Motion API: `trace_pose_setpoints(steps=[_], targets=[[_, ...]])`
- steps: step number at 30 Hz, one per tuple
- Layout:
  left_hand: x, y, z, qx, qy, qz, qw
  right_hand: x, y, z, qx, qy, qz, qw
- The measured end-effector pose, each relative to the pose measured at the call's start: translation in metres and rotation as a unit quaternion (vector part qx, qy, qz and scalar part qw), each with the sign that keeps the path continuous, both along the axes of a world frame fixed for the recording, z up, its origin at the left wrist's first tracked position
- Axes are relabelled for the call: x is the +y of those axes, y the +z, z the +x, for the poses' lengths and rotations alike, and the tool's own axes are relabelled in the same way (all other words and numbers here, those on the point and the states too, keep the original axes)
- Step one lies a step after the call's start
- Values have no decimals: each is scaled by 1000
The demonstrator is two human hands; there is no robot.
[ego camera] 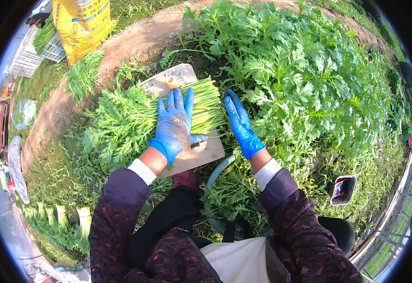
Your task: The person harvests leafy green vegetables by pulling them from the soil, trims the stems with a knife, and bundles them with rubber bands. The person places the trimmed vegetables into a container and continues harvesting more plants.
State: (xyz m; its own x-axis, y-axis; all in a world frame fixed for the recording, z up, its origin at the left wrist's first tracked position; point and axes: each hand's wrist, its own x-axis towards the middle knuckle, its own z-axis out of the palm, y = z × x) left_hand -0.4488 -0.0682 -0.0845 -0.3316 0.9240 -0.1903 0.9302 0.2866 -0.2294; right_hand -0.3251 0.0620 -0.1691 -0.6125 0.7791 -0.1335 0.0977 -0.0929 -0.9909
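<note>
A pile of leafy green stalks [207, 106] lies across a flat pale board [200, 154], its cut ends to the right and its feathery leaves to the left. My left hand [174, 123], in a soiled blue glove, rests flat on the stalks with fingers spread. Just right of the cut ends is my right hand [239, 122], also blue-gloved, held edge-on with straight fingers and grasping nothing. A small tan object [173, 82] sits on the board beyond my left fingertips; what it is, I cannot tell.
Dense leafy plants [298, 78] grow at the right. A yellow printed sack [82, 28] and white plastic crates [27, 53] stand upper left. Tied bundles [84, 219] line the lower left. A bluish hoop-like rim [218, 169] lies near my feet, and a dark square container [344, 190] at the right.
</note>
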Motion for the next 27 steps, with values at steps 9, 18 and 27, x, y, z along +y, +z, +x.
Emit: trace_pose_setpoints(steps=[9,18,27], targets=[[-1,-8,0,24,-6,-5,1000,56,10,-66,-23,79,222,971],[-4,-23,-13,46,-8,39,998,49,31,-84,-262,321,298,860],[-2,-26,-10,-23,-32,126,991,16,51,-66,-309,155,366,864]])
